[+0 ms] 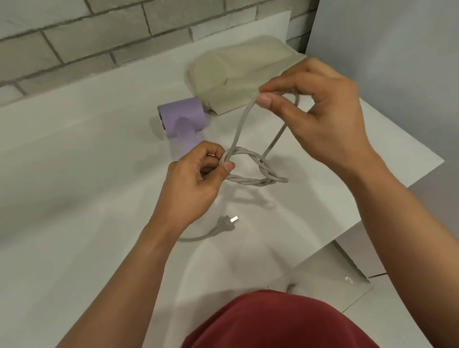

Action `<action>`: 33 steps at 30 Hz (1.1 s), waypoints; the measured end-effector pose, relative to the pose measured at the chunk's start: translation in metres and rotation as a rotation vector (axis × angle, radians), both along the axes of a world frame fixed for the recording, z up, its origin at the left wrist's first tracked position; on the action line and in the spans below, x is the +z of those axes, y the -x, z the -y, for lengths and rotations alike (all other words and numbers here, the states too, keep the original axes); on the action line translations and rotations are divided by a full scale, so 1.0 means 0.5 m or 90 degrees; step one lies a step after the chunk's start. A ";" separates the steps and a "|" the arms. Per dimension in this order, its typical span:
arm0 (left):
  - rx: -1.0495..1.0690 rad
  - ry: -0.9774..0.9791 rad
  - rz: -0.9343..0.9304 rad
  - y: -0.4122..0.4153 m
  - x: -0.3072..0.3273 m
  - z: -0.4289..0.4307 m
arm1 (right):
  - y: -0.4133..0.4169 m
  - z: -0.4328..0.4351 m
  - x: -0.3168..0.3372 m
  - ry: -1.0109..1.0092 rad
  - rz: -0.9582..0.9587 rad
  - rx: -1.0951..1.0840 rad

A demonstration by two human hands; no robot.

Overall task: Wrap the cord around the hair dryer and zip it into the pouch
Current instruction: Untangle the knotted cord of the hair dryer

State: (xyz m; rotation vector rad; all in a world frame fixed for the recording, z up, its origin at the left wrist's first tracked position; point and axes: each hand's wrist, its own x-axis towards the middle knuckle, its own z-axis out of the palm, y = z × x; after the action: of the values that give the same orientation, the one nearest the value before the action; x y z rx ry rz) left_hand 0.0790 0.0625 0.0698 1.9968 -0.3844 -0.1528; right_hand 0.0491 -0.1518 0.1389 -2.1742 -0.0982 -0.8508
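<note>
A lilac hair dryer (183,121) lies on the white table (57,187), its handle pointing toward me. Its grey cord (255,169) is gathered in a few loops held above the table. My left hand (196,182) pinches the loops at their left side. My right hand (318,110) is raised higher and pinches a strand of the cord that runs up from the coil. The cord's plug (227,222) lies on the table below my left wrist. A beige fabric pouch (241,71) rests behind the dryer, against the wall.
A grey brick wall (106,27) stands behind the table. The table's right edge (404,175) runs diagonally beside my right forearm, with a grey panel beyond it. My red shirt fills the bottom middle.
</note>
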 end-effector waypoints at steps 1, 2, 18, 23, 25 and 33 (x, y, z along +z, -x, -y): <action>0.000 -0.003 0.000 0.002 -0.001 0.002 | -0.002 0.001 0.001 0.008 -0.012 0.001; 0.001 -0.003 0.000 0.004 -0.001 0.004 | -0.004 0.003 -0.003 0.017 -0.021 -0.001; -0.016 -0.015 0.013 0.001 0.012 -0.003 | -0.011 -0.026 -0.081 0.541 0.072 0.072; -0.023 -0.039 0.052 -0.004 0.005 -0.013 | -0.002 -0.013 -0.053 0.324 0.065 0.071; -0.015 -0.020 0.031 -0.005 0.002 -0.018 | 0.003 -0.006 -0.030 0.185 0.055 0.037; -0.005 -0.003 -0.003 -0.002 0.003 -0.016 | -0.003 0.010 -0.026 0.173 -0.022 -0.004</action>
State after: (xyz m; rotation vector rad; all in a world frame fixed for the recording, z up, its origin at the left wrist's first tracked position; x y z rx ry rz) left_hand 0.0801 0.0704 0.0713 1.9993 -0.3888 -0.1635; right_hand 0.0506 -0.1568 0.1262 -2.4422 -0.1993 -0.8432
